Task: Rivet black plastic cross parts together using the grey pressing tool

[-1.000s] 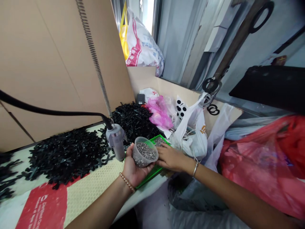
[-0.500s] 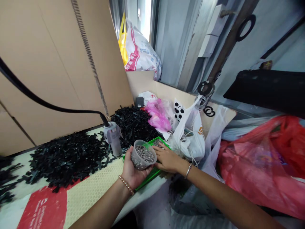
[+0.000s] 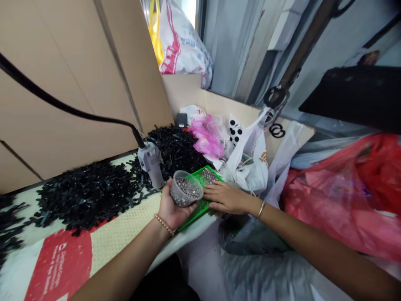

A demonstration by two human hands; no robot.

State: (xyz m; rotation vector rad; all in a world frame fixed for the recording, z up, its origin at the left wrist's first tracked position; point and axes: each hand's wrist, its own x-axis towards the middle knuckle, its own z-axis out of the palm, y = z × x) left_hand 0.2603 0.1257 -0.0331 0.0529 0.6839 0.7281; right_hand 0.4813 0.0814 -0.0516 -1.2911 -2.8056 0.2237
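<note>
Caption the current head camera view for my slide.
Left hand holds a translucent tub of small metal parts; right hand over a green tray.

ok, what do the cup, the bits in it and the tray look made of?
Cup: likely translucent plastic, smooth; the bits show through its wall. Those bits: probably metal, shiny; silvery grey with bright glints. Tray: probably plastic, from the even bright green; finish hard to tell.

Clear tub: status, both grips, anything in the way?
Left grip holding clear tub, small silvery parts inside. Right grip flat over green tray, contact unclear. Grey corded tool near left grip, not between grips.
</note>
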